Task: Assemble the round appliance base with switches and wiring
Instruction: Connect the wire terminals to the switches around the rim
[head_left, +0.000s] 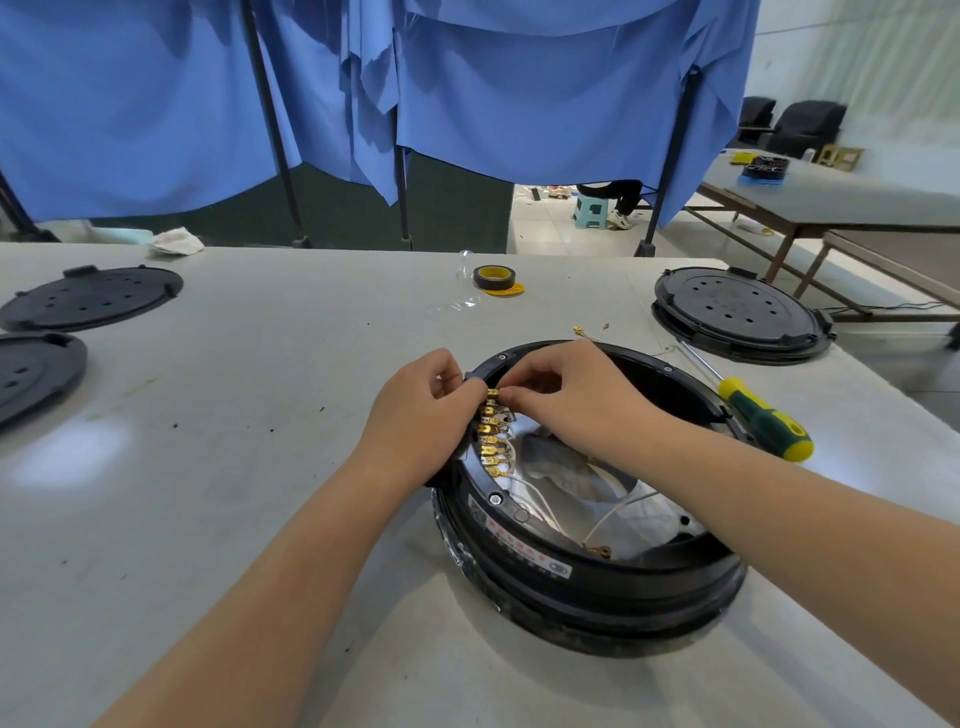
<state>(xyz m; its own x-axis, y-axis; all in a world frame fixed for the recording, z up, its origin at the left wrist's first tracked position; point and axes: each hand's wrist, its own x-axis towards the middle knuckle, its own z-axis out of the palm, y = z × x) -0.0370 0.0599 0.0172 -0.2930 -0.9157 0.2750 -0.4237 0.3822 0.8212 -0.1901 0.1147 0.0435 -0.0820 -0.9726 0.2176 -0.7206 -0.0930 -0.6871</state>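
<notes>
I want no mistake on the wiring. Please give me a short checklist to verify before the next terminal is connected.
1. Left hand steadies the round base at its rim: ok.
2. Right hand pinches the top brass terminal: ok.
3. Terminal fully seated: cannot tell, fingers hide it.
4. Loose white wire with ring lug inside the base, not connected: not ok.
5. Screwdriver lies within reach beside the base: ok.

My fingers are pinching shiny brass-coloured metal terminals (490, 431) on the glossy black plastic round base (587, 582); its mirror-bright metal inner plate (524, 431) is glinting, and the matt, scuffed grey tabletop (260, 415) is lying under draped blue cloth (519, 93)
</notes>
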